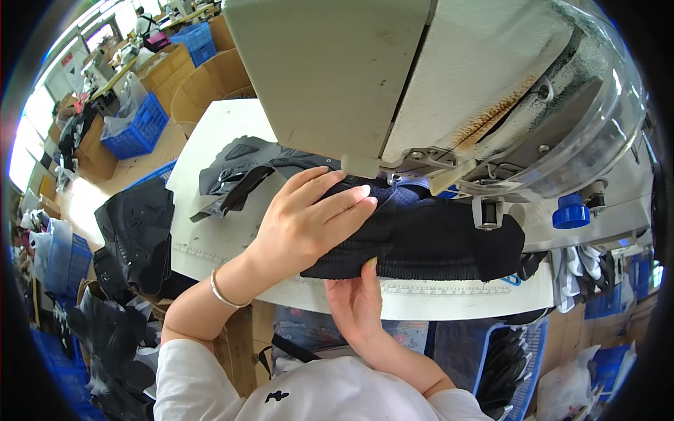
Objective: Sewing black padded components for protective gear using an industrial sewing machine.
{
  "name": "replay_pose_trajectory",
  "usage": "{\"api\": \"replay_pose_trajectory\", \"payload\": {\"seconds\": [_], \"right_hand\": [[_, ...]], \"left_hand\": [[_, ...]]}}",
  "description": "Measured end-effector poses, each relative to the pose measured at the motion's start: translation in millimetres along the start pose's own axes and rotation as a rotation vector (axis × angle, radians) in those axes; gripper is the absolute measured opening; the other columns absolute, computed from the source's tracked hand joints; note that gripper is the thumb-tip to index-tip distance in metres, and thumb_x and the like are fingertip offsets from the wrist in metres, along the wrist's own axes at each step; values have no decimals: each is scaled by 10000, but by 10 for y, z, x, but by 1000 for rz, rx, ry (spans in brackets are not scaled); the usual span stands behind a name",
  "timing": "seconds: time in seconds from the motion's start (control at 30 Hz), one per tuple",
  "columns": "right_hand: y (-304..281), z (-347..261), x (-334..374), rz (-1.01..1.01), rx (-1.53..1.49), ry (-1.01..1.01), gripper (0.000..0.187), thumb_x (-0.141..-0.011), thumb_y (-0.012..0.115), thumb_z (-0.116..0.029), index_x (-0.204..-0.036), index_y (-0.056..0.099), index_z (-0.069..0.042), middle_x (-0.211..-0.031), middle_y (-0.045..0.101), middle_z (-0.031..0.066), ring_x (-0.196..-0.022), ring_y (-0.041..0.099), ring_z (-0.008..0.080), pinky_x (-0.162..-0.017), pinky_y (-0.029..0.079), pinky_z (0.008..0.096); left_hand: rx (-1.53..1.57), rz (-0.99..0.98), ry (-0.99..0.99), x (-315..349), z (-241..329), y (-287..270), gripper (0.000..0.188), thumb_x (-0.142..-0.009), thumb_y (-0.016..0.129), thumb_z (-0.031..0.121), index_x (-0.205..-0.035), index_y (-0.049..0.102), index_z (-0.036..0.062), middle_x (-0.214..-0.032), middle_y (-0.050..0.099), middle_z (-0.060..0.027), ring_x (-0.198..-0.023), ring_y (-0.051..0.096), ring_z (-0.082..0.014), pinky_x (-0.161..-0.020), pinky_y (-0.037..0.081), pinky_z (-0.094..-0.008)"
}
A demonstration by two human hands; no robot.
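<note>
Left hand: The left hand [302,217], with a shiny silver bangle [228,291] on its wrist, lies palm down on the cloth. Its fingers are stretched out, pressing on top, not curled around anything.
Right hand: The right hand [357,302] is at the near edge of the cloth, thumb up against it. The other fingers go under and are hidden, so I cannot tell how tightly they hold it.
Black cloth: The long, soft black cloth piece [442,238] with a wrinkly near edge lies on the table, under the machine's front end. Some blue-purple mesh cloth [404,196] shows at its far side.
Sewing machine: The big cream metal sewing machine [337,70] hangs over the far side of the cloth. It has a round blue knob [571,212] on the right.
White table: Flat grey cut pieces [242,165] lie on the smooth white table [217,242], left of the machine.
Basket: Black pieces [502,365] fill a blue plastic basket [538,361] below the table, to the right.
</note>
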State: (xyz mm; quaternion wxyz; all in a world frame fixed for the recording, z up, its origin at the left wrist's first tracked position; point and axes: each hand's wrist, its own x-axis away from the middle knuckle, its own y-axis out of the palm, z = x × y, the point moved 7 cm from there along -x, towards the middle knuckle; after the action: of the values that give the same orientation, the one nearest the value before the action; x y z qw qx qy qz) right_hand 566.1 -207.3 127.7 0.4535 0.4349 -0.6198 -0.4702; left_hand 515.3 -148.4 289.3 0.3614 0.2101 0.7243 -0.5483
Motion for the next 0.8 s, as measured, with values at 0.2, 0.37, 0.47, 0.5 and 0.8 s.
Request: {"api": "replay_pose_trajectory", "payload": {"seconds": [0.2, 0.37, 0.47, 0.5, 0.8], "right_hand": [[35, 20, -26, 33, -15, -16, 418, -937, 551, -289, -1262, 475, -38, -1279, 536, 47, -1171, 505, 166, -1038, 401, 357], [70, 6, -31, 36, 53, -22, 422, -908, 587, -333, -1253, 508, -102, -1274, 549, 14, -1187, 492, 155, -1056, 371, 342], [103, 3, -29, 44, -2, -33, 409, -942, 545, -281, -1256, 484, -27, -1286, 534, 51, -1175, 501, 166, -1048, 394, 364], [101, 1, -29, 45, -1, -34, 409, -942, 545, -281, -1256, 484, -27, -1286, 534, 51, -1175, 501, 166, -1048, 394, 364], [94, -33, -14, 68, 45, -53, 428, -935, 557, -292, -1258, 485, -20, -1286, 533, 53, -1173, 500, 170, -1049, 392, 364]], "left_hand": [[27, 35, 7, 6, -54, 19, 290, -680, 658, 130, -961, 678, 60, -987, 675, -29, -753, 593, -196, -605, 450, -295], [33, 22, -6, -23, -82, 42, 280, -683, 656, 131, -955, 678, 70, -991, 677, -12, -669, 555, -170, -570, 421, -276], [51, 37, -17, 1, -107, 44, 262, -689, 646, 120, -945, 678, 78, -998, 678, -6, -646, 543, -162, -575, 427, -278], [40, 2, -31, 13, -117, 58, 263, -690, 638, 123, -948, 667, 81, -991, 658, -15, -772, 584, -193, -705, 477, -328], [74, -5, -98, 26, -131, 88, 244, -710, 607, 123, -949, 645, 90, -987, 655, -25, -914, 633, -229, -836, 528, -371]]}}
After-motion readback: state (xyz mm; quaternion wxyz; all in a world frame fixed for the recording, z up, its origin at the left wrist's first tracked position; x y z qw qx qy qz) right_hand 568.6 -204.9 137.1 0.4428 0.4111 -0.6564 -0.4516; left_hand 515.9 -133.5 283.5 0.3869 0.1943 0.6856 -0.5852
